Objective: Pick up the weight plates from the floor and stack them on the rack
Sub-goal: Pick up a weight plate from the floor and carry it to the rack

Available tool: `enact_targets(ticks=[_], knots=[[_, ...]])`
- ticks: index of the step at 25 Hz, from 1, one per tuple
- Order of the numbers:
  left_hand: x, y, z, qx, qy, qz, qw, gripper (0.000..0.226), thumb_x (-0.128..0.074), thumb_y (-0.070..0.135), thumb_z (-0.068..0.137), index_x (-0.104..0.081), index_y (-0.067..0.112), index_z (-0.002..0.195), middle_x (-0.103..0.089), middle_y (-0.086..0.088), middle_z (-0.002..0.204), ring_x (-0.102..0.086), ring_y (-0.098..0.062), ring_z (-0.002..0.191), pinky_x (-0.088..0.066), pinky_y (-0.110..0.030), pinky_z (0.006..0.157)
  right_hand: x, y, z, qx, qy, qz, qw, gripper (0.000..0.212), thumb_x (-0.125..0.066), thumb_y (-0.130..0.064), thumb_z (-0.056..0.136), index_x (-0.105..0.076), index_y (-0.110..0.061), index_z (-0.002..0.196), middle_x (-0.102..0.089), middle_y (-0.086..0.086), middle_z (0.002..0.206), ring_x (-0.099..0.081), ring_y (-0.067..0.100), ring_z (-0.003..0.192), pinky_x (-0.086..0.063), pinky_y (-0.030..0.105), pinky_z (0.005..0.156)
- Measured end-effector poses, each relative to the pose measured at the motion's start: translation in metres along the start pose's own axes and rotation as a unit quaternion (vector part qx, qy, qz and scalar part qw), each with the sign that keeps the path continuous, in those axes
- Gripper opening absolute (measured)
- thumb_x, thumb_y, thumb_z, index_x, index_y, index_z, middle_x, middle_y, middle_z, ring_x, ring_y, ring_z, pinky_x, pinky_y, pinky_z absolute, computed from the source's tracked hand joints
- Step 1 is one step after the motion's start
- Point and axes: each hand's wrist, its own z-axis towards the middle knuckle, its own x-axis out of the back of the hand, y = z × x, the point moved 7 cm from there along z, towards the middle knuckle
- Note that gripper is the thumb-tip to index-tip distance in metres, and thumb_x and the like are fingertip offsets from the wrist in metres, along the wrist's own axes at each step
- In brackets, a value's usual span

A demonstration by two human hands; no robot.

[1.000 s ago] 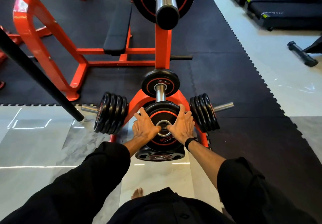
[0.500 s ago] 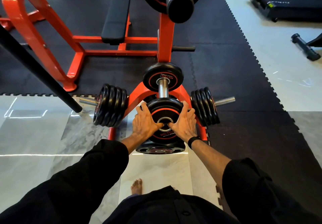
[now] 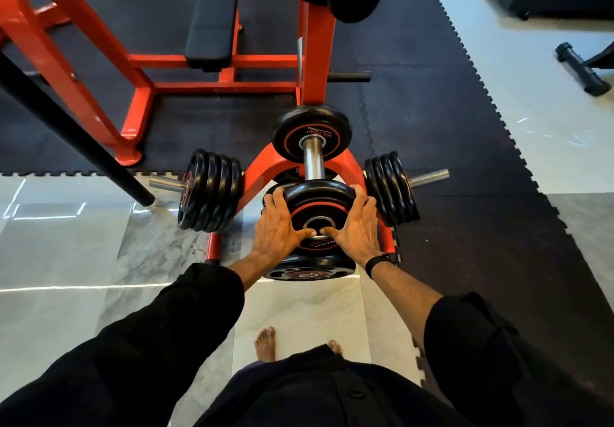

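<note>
The orange rack (image 3: 312,61) fills most of what's in front of me, its upright rising straight beyond my hands and its legs spreading to either side of them. Past that there's a black padded bench (image 3: 212,11) off to the far left. Left of my left hand is a row of black plates (image 3: 209,190) on a side peg, and a matching row of plates on the right peg (image 3: 390,187) sits just beside my right hand. Just beyond my fingers a smaller plate (image 3: 310,132) sits far back on the chrome peg (image 3: 311,160) that points at me.

The weight plate (image 3: 319,214) I'm holding is black with a red ring, upright, right at the tip of that chrome peg. My left hand (image 3: 275,230) grips its left rim and my right hand (image 3: 357,227) grips the right rim, fingers curled over the edge, both thumbs resting by the centre hole. Directly under my hands another plate on the floor (image 3: 309,272) lies flat on the tile. Black band (image 3: 378,262) on my right wrist.
</note>
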Motion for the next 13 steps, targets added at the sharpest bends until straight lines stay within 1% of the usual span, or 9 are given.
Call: enact_targets(ticks=[2, 4, 5, 6, 7, 9, 10, 13], knots=[[-0.002, -0.003, 0.001, -0.002, 0.003, -0.009, 1.0, 0.111, -0.088, 0.047, 0.059, -0.024, 0.011, 0.142, -0.041, -0.012, 0.128, -0.054, -0.028, 0.112, -0.056, -0.041, 0.082, 0.001, 0.002, -0.002, 0.011, 0.008, 0.006, 1.0, 0.113, -0.072, -0.075, 0.055, -0.021, -0.016, 0.138, -0.04, 0.013, 0.113, -0.046, 0.023, 0.097, -0.048, 0.034, 0.078], [-0.005, -0.007, -0.001, -0.019, 0.009, -0.013, 1.0, 0.108, -0.088, 0.043, 0.062, -0.022, 0.012, 0.142, -0.04, -0.012, 0.126, -0.052, -0.027, 0.111, -0.056, -0.043, 0.08, 0.001, 0.003, -0.004, 0.03, 0.01, 0.016, 0.999, 0.114, -0.066, -0.078, 0.056, -0.021, -0.014, 0.139, -0.038, 0.012, 0.114, -0.043, 0.022, 0.101, -0.048, 0.035, 0.083], [-0.009, -0.009, -0.002, -0.038, 0.008, -0.013, 0.999, 0.103, -0.087, 0.039, 0.066, -0.02, 0.013, 0.14, -0.039, -0.012, 0.126, -0.052, -0.028, 0.111, -0.056, -0.045, 0.079, 0.0, 0.003, -0.006, 0.047, 0.008, 0.028, 0.998, 0.112, -0.069, -0.074, 0.059, -0.021, -0.013, 0.139, -0.037, 0.011, 0.116, -0.042, 0.021, 0.104, -0.046, 0.035, 0.087], [-0.012, -0.012, -0.004, -0.059, 0.006, -0.015, 0.998, 0.097, -0.084, 0.033, 0.071, -0.017, 0.015, 0.138, -0.038, -0.012, 0.126, -0.052, -0.029, 0.11, -0.057, -0.047, 0.077, -0.001, 0.003, -0.009, 0.065, 0.005, 0.044, 0.997, 0.106, -0.075, -0.064, 0.064, -0.021, -0.012, 0.139, -0.036, 0.01, 0.117, -0.041, 0.021, 0.107, -0.045, 0.035, 0.09], [-0.015, -0.015, -0.004, -0.076, 0.004, -0.018, 0.997, 0.089, -0.08, 0.029, 0.076, -0.016, 0.019, 0.136, -0.038, -0.011, 0.126, -0.053, -0.029, 0.109, -0.057, -0.049, 0.075, 0.0, 0.003, -0.012, 0.082, 0.006, 0.059, 0.995, 0.096, -0.077, -0.051, 0.07, -0.022, -0.012, 0.138, -0.036, 0.01, 0.119, -0.04, 0.021, 0.109, -0.045, 0.037, 0.092], [-0.018, -0.021, -0.002, -0.09, 0.006, -0.024, 0.996, 0.08, -0.075, 0.027, 0.081, -0.015, 0.021, 0.134, -0.037, -0.011, 0.125, -0.055, -0.029, 0.106, -0.058, -0.049, 0.071, 0.001, 0.004, -0.011, 0.094, 0.017, 0.068, 0.993, 0.08, -0.073, -0.028, 0.076, -0.022, -0.014, 0.136, -0.037, 0.009, 0.12, -0.041, 0.021, 0.11, -0.046, 0.042, 0.092], [-0.019, -0.022, -0.001, -0.089, 0.008, -0.026, 0.996, 0.08, -0.075, 0.027, 0.081, -0.016, 0.02, 0.134, -0.037, -0.011, 0.125, -0.056, -0.029, 0.105, -0.058, -0.048, 0.071, 0.002, 0.004, -0.007, 0.095, 0.019, 0.067, 0.993, 0.078, -0.071, -0.022, 0.077, -0.022, -0.015, 0.136, -0.038, 0.009, 0.12, -0.041, 0.021, 0.11, -0.047, 0.042, 0.092], [-0.021, -0.02, 0.0, -0.079, 0.031, -0.031, 0.996, 0.079, -0.074, 0.025, 0.082, -0.016, 0.02, 0.134, -0.035, -0.01, 0.125, -0.056, -0.029, 0.103, -0.058, -0.044, 0.069, -0.002, 0.007, 0.001, 0.093, 0.021, 0.082, 0.992, 0.076, -0.071, -0.018, 0.078, -0.023, -0.014, 0.136, -0.037, 0.008, 0.122, -0.042, 0.02, 0.112, -0.046, 0.038, 0.095]])
